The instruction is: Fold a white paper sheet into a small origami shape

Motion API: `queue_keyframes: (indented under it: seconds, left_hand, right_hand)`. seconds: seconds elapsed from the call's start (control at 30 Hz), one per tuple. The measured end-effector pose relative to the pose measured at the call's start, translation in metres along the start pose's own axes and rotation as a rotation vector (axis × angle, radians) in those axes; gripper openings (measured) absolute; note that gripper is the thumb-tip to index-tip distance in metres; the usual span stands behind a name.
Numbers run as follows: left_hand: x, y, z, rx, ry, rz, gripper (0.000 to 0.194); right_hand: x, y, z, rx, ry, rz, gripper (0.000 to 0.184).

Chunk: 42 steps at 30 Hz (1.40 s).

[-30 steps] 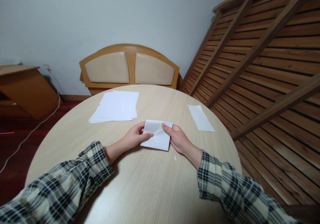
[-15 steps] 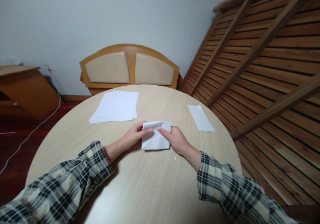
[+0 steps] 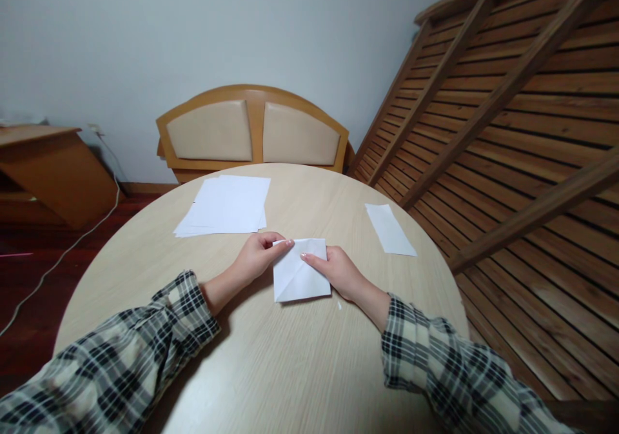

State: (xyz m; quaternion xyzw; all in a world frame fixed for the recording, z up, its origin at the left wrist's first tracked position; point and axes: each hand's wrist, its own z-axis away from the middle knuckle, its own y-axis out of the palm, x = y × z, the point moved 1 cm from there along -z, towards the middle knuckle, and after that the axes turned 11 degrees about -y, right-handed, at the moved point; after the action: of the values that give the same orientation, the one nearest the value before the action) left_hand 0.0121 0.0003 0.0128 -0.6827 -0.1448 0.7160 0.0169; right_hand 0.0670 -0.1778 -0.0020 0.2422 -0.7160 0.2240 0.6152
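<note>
A small, squarish piece of folded white paper (image 3: 302, 279) is held between both hands above the middle of the table. My left hand (image 3: 258, 253) pinches its upper left corner, thumb on top and fingers behind. On the right edge, my right hand (image 3: 341, 271) is closed with the thumb lying across the front face. Creases run over the paper, one slanting up from the lower left corner. The fingers behind the sheet are mostly hidden.
The round wooden table (image 3: 290, 376) carries a stack of white sheets (image 3: 225, 205) at the back left and a narrow white strip (image 3: 391, 229) at the right. A tiny paper scrap (image 3: 339, 305) lies near my right hand. Beyond stand a headboard (image 3: 251, 128) and leaning wooden slats (image 3: 483, 131).
The folded paper now shows more of its face, its lower edge sitting a little nearer me. My left thumb has slid up to the top edge.
</note>
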Motion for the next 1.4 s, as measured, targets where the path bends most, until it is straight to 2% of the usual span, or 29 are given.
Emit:
queue_keyframes:
  seconds: [0.2,0.37,0.47,0.6,0.93,1.03,1.13,1.23,1.4]
  left_hand:
    - [-0.002,-0.001,0.001,-0.01,0.028,-0.031,0.03]
    - [-0.002,-0.006,0.0,0.083,0.075,-0.013,0.036]
    - [-0.003,-0.007,-0.001,0.107,0.037,-0.014,0.036]
    - [-0.002,-0.008,-0.002,0.023,0.003,-0.055,0.034]
    - [-0.002,-0.007,-0.001,-0.091,0.048,-0.047,0.031]
    - [-0.003,-0.009,-0.001,-0.162,0.058,-0.022,0.03]
    - [-0.004,-0.009,-0.002,-0.179,0.063,0.024,0.032]
    - [-0.003,-0.003,0.0,-0.084,0.003,0.134,0.026]
    - [0.002,0.007,0.005,0.278,-0.239,0.173,0.028]
  right_hand:
    - [0.003,0.001,0.0,-0.002,0.027,-0.034,0.032]
    - [0.001,-0.001,-0.001,-0.01,0.027,-0.037,0.033]
    - [-0.001,-0.002,-0.001,-0.006,0.03,-0.049,0.034]
    - [0.0,-0.002,0.0,-0.024,0.032,-0.045,0.034]
    - [-0.002,-0.005,-0.003,-0.054,0.026,-0.028,0.037]
    - [-0.002,-0.008,-0.005,-0.055,-0.01,-0.025,0.038]
    - [-0.002,-0.011,-0.006,-0.079,-0.065,0.031,0.038]
    - [-0.003,-0.014,-0.008,-0.124,-0.11,0.079,0.038]
    - [-0.006,-0.022,-0.012,-0.222,-0.178,0.092,0.037]
